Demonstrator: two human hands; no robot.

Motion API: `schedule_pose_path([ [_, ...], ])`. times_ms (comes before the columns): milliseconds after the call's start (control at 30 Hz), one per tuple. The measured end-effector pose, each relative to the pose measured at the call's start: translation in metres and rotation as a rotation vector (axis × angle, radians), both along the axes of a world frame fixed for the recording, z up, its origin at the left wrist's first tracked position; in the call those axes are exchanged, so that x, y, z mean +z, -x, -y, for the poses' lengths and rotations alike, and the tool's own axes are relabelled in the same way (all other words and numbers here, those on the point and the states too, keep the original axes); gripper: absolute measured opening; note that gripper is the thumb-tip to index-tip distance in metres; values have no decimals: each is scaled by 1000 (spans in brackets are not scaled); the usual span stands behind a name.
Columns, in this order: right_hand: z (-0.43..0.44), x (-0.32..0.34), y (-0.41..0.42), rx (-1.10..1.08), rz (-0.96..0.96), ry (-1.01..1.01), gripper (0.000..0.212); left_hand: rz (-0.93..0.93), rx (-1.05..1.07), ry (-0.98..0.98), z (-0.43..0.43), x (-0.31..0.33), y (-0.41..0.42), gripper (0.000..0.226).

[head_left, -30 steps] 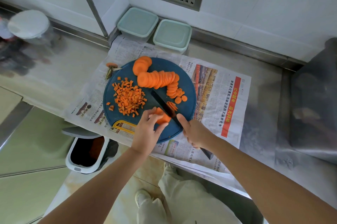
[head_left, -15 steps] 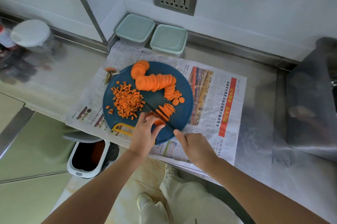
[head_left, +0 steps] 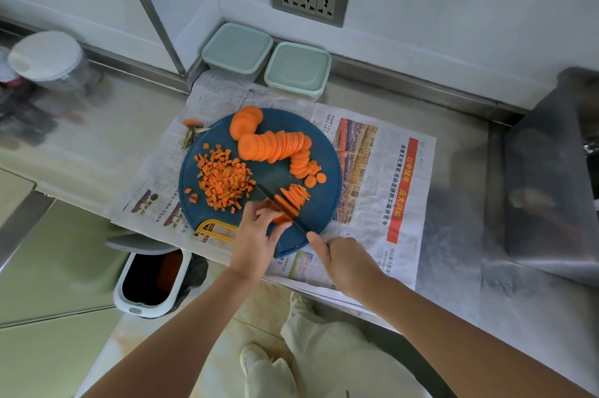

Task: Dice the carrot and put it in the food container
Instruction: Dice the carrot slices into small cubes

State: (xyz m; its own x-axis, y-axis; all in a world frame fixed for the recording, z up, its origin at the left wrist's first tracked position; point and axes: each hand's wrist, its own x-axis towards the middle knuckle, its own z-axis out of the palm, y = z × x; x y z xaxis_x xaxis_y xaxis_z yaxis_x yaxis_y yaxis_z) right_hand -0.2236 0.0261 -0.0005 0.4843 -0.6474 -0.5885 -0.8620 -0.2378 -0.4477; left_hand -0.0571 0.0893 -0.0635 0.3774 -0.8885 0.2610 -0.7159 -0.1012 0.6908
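Standing at the counter's near edge in pale trousers, with one pale shoe showing on the floor. Looking down left at an open bin on the floor beside the counter edge. Closing the right hand around the knife's handle, fingers curled and hiding it, thumb lying straight along the top and pointing at the board. Bending the left hand over a small stack of carrot pieces at the board's near side, pinning it down with curled fingertips. Laying the knife blade slantwise on that stack, just beside the left fingertips, tip pointing up-left toward the dice. Seeing a few cut strips fanned out just right of the blade, touching one another. Seeing the dice heaped on the board's left half, with some loose cubes apart at the heap's left. Looking across the far half at a curved row of overlapping slices, large rounds farthest, small rounds nearest the strips. Working over a newspaper spread on the steel counter under the board. Spotting the carrot top on the paper, just off the board's far-left rim. Looking beyond the paper at the left container and right container, side by side against the wall, lids on. Looking up at a triple socket on the wall above them.
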Motion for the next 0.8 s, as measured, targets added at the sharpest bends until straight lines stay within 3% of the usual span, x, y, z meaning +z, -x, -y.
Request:
schedule_pose_path([
  [300,8,8,-6,37,-79,-61,63,25,7,56,4,-2,-3,20],
  [400,13,2,-11,-14,-110,-87,37,18,11,43,3,-3,-3,19],
  [500,16,-7,-18,-5,-158,-144,42,19,11,27,3,-3,-3,21],
  [600,20,-8,-19,36,-66,-89,50,16,4,20,3,-1,-3,23],
  [700,27,-4,-17,-129,33,-194,56,1,14,-6,2,0,-4,25],
  [800,37,-3,-17,-311,97,-459,63,-42,35,-22,2,4,-3,28],
])
